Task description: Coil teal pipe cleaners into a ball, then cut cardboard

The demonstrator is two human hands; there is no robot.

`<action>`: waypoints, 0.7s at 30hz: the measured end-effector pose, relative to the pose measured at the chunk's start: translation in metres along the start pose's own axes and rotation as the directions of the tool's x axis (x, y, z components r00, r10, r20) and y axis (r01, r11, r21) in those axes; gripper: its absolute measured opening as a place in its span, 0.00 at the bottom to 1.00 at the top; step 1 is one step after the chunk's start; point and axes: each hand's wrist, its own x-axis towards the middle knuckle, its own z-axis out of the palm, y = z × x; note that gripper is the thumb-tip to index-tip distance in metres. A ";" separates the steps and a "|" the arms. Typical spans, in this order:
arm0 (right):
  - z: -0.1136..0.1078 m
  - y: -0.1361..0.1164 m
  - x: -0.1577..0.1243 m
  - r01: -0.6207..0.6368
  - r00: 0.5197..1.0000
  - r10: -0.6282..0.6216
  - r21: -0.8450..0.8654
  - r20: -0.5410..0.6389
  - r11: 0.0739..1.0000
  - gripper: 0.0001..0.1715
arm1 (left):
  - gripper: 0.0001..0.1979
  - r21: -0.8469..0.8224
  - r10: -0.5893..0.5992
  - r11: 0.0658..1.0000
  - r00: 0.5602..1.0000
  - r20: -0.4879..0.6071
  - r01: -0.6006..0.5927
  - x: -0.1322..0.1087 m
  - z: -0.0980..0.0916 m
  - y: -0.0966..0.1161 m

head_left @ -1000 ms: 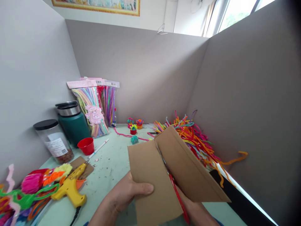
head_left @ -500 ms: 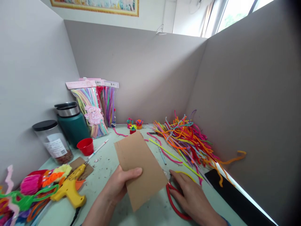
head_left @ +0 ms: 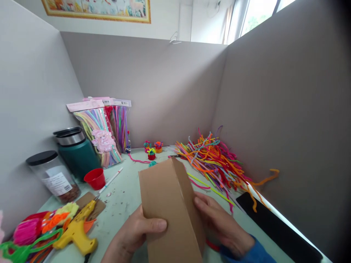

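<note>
A brown folded piece of cardboard (head_left: 167, 204) stands up over the near middle of the table, its crease running down between two faces. My left hand (head_left: 145, 228) grips its left side, thumb flat on the front face and fingers hidden behind. Against the right-hand face is my right hand (head_left: 216, 221), its fingers closed on that edge. Part of a red scissors handle (head_left: 212, 245) shows beneath my right hand. Pink and yellow-green pipe cleaners (head_left: 216, 191) lie just beyond it.
A heap of pipe cleaners (head_left: 214, 160) lies at the back right, a black strip (head_left: 276, 228) nearer. At left are a yellow glue gun (head_left: 76, 232), a red cup (head_left: 94, 179), a green bottle (head_left: 79, 155) and a jar (head_left: 55, 179). Small figures (head_left: 151, 153) stand at the back.
My right hand has left the red scissors and come up to the cardboard's right side. The cardboard has turned and now shows two faces. The view has shifted slightly.
</note>
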 end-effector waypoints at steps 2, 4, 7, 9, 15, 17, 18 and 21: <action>0.001 0.003 0.001 -0.035 0.999 0.033 0.087 0.022 0.996 0.26 | 0.28 -0.002 -0.008 1.000 0.999 -0.031 0.008 0.001 -0.001 -0.001; -0.003 0.001 0.001 -0.037 0.999 0.040 0.077 -0.037 0.996 0.26 | 0.29 -0.033 -0.002 0.999 0.991 -0.132 -0.002 0.003 -0.002 -0.001; -0.017 -0.008 -0.001 -0.007 0.987 -0.003 -0.060 -0.164 0.998 0.26 | 0.24 -0.096 -0.020 0.995 0.939 -0.342 -0.014 0.008 0.001 0.001; -0.025 -0.014 -0.002 -0.009 0.973 -0.029 -0.164 -0.227 0.986 0.27 | 0.22 -0.099 -0.054 0.995 0.895 -0.443 0.011 0.011 0.005 0.004; -0.042 -0.034 -0.008 -0.063 0.967 -0.009 -0.270 -0.256 0.961 0.26 | 0.21 -0.076 -0.127 0.992 0.820 -0.558 0.102 0.013 0.010 0.014; -0.051 -0.042 -0.013 -0.094 0.949 0.017 -0.233 -0.314 0.968 0.26 | 0.22 -0.095 -0.149 0.989 0.799 -0.583 0.115 0.009 0.006 0.020; -0.057 -0.046 -0.015 -0.104 0.930 0.020 -0.211 -0.368 0.972 0.26 | 0.23 -0.115 -0.155 0.988 0.776 -0.612 0.107 0.007 0.003 0.023; -0.075 -0.051 -0.021 -0.127 0.856 -0.001 -0.212 -0.518 0.969 0.25 | 0.24 -0.146 -0.133 0.989 0.680 -0.721 0.039 0.004 -0.001 0.028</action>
